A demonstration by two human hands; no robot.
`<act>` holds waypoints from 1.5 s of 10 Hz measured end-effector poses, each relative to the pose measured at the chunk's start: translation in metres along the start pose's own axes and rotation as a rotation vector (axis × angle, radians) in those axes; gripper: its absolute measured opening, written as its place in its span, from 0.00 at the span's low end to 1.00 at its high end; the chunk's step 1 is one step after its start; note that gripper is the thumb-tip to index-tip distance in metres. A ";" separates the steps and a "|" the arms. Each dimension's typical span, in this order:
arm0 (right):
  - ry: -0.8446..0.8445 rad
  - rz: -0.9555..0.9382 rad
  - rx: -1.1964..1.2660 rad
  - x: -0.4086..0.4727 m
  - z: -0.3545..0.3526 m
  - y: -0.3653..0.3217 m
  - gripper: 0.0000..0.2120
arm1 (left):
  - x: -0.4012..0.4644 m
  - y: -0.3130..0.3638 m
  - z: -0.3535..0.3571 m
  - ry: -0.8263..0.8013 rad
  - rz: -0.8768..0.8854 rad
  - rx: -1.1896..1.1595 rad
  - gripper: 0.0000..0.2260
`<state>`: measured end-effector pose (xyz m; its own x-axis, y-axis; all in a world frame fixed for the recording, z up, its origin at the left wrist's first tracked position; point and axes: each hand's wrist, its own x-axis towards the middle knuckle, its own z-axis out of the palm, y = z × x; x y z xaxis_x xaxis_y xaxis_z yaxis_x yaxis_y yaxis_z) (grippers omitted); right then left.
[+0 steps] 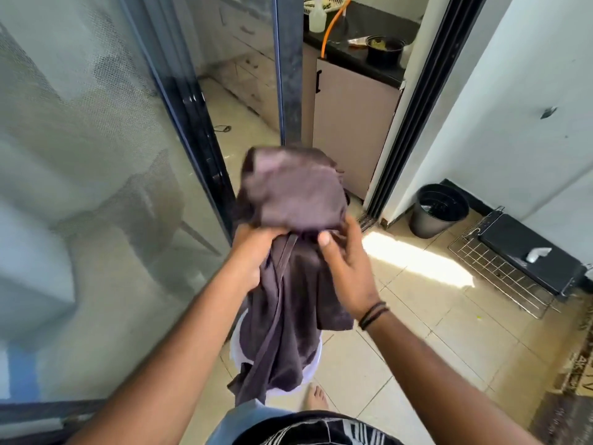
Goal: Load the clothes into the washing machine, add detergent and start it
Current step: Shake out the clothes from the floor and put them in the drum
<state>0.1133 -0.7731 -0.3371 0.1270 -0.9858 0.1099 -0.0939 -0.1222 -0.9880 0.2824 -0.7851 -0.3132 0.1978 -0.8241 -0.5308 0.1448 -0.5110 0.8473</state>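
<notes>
Both hands are clamped on a dark purple-grey garment [293,200] held at chest height in mid-frame: the left hand [253,255] bunches a fistful at 9 o'clock of the cloth, and the right hand [345,268] pinches its gathered middle at 3 o'clock. It looks light, limp and floppy, so I judge a bunched grip at the middle safest against trailing ends. Beneath its hanging tail sits a white tub [313,364], contents hidden; at 3 o'clock a dark bin [417,216] stands, apparently liquid-filled.
</notes>
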 end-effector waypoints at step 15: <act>0.220 -0.277 -0.148 0.078 -0.010 -0.086 0.48 | 0.045 0.001 0.053 0.137 0.411 0.022 0.17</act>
<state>0.1215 -0.8409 -0.2426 -0.0458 -0.9122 0.4073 -0.2291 -0.3872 -0.8931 0.2403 -0.8350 -0.3355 0.3623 -0.9206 -0.1457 0.0071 -0.1536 0.9881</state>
